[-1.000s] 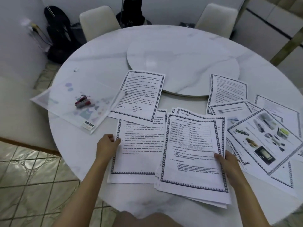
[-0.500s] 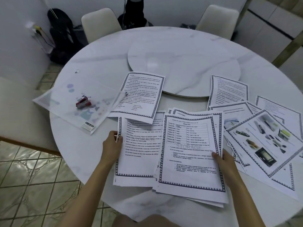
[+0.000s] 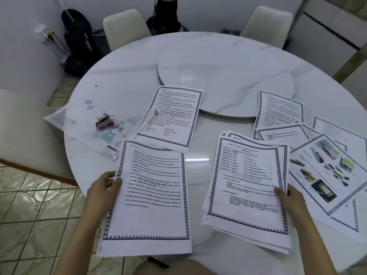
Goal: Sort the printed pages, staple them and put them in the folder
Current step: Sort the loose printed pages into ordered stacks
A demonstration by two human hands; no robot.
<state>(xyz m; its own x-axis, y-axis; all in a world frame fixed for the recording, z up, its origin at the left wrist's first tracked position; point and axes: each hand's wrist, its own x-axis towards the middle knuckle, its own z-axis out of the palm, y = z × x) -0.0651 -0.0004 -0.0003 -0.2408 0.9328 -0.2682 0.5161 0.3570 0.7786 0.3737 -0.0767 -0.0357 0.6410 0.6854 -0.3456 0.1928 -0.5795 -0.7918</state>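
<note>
My left hand [image 3: 104, 188] grips the left edge of a single text page [image 3: 151, 197], lifted and apart from the rest. My right hand [image 3: 288, 199] holds the right edge of a stack of pages [image 3: 246, 187] whose top sheet bears a table. Another text page [image 3: 174, 116] lies flat beyond them. More pages [image 3: 278, 110] spread out at the right, with a picture page [image 3: 325, 173] on top. A clear plastic folder [image 3: 83, 118] lies at the left of the table, and a small red stapler [image 3: 104, 121] rests on it.
The round white marble table [image 3: 123, 72] carries a raised turntable [image 3: 224, 76] in its middle. Pale chairs [image 3: 125, 26] stand at the far side and one chair [image 3: 25, 124] at the left. Dark bags [image 3: 77, 46] lean on the wall. Tiled floor [image 3: 35, 205] shows at the lower left.
My left hand has pulled the single text page leftward, away from the stack, opening a gap of bare table between them. My right hand keeps its hold on the stack.
</note>
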